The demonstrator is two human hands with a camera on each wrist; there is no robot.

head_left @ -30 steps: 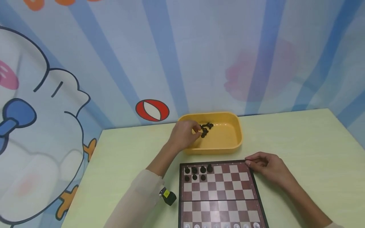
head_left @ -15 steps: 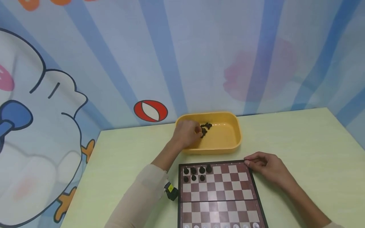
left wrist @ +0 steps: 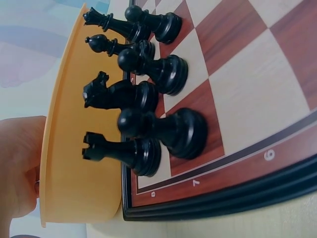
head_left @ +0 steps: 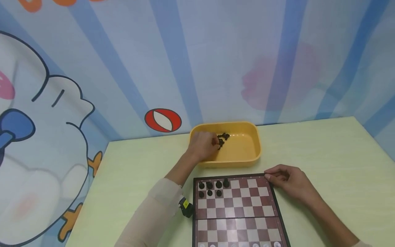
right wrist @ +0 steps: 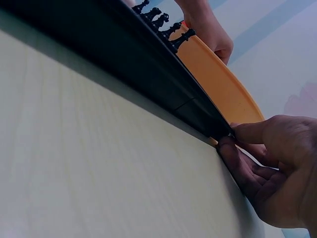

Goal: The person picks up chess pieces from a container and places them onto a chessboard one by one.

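My left hand point(head_left: 203, 145) reaches into the left part of a yellow tray point(head_left: 242, 164), its bent fingers at several black chess pieces point(head_left: 226, 136) lying there. Whether the fingertips pinch one is hidden. At its far right corner, my right hand point(head_left: 291, 180) grips the brown-and-white chessboard point(head_left: 243, 224) between thumb and fingers; the right wrist view shows this hand point(right wrist: 282, 163) close up. Black pieces stand at the board's far left: a rook point(left wrist: 121, 151), a knight point(left wrist: 116, 94), a bishop point(left wrist: 116, 47) and a queen point(left wrist: 116, 25), with pawns point(left wrist: 163, 129) in front.
White pieces point(head_left: 277, 244) line the board's near end, partly cut off by the frame. Below my left sleeve point(head_left: 151, 209) hangs a small black wrist device point(head_left: 186, 208). A patterned wall point(head_left: 222, 68) rises behind the pale table point(head_left: 324, 147).
My left hand has shifted slightly right and down among the black pieces in the tray. My right hand keeps its grip on the board's corner.
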